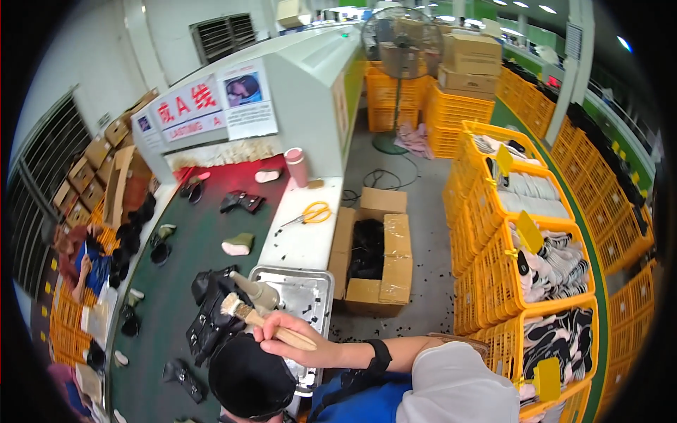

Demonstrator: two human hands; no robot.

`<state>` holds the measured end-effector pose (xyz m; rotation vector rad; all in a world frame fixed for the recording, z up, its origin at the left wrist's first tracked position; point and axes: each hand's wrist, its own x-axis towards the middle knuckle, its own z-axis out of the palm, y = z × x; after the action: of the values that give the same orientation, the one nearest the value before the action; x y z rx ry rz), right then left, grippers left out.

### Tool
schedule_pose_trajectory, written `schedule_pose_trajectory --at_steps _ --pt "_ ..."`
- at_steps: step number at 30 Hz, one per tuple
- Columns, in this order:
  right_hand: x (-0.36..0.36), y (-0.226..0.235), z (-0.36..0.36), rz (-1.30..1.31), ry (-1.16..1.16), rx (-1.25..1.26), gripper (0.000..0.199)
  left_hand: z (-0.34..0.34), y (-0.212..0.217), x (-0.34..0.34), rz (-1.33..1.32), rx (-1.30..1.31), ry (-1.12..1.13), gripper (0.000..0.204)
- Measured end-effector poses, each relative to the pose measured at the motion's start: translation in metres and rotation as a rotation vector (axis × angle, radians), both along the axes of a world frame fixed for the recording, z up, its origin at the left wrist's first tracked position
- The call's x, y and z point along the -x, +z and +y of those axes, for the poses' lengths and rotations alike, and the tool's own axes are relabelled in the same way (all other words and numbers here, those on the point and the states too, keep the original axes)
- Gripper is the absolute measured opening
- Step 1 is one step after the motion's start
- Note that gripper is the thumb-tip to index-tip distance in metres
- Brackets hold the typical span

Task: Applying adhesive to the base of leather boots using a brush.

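My right hand [296, 340] is closed around the wooden handle of a brush [243, 310], its pale bristles pointing up and left. Just below the brush is a large, rounded black piece [252, 377]; I cannot make out whether it is part of a boot. A little skin shows under it at the lower edge, and the fingers of my left hand are hidden there. Beyond the brush, black boots [211, 307] with straps lie on the dark green belt. A beige tapered container [257, 290] stands at the metal tray [326, 282], which has black scraps in it.
Orange-handled scissors [310, 213] and a pink cup [296, 168] are on the white ledge. An open carton [395, 282] with black contents stands on the floor. Stacked yellow crates [486, 310] line the right. Across the belt [159, 296], other people work.
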<state>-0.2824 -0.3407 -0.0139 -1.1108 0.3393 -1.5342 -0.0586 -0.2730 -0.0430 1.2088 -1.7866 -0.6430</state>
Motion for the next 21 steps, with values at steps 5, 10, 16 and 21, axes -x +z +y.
schedule_pose_trajectory --at_steps 5,10,16,21 --pt "-0.002 0.001 0.003 0.006 -0.058 0.008 0.010 -0.022 0.000 -0.001 0.100 -0.079 -0.085 0.091" --pt "-0.010 -0.001 0.002 0.088 -0.080 0.066 0.009 -0.018 0.016 -0.005 0.057 -0.673 -0.080 0.091" --pt "-0.006 -0.009 -0.008 0.207 -0.097 0.092 0.007 -0.068 -0.142 -0.105 0.005 -0.650 -0.421 0.091" --pt "-0.011 -0.006 -0.019 0.169 -0.034 0.091 0.007 -0.095 -0.306 -0.226 -0.060 -0.161 -0.886 0.091"
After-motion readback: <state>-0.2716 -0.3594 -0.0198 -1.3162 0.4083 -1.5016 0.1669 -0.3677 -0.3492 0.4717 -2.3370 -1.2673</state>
